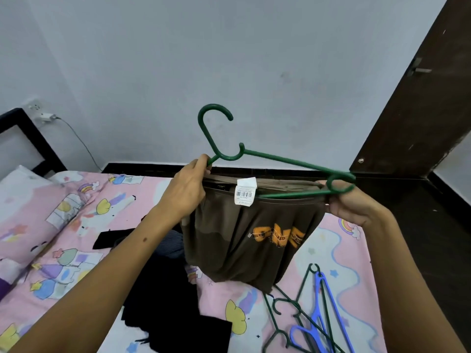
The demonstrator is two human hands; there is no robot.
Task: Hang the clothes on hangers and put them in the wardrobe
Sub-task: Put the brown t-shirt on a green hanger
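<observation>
The green hanger [275, 159] is held level across the brown shirt [249, 233], gripped with cloth by left hand [188, 192] and right hand [349, 202].

Both forearms bare, no sleeves; small mole on the left forearm [145, 239].

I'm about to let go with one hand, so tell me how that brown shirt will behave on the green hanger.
The brown shirt looks soft and floppy: it sags in deep folds below the green hanger. It probably weighs little, since fingertip grips hold it up. Released by the right hand, that side would likely droop or slide off the thin bar.
</observation>
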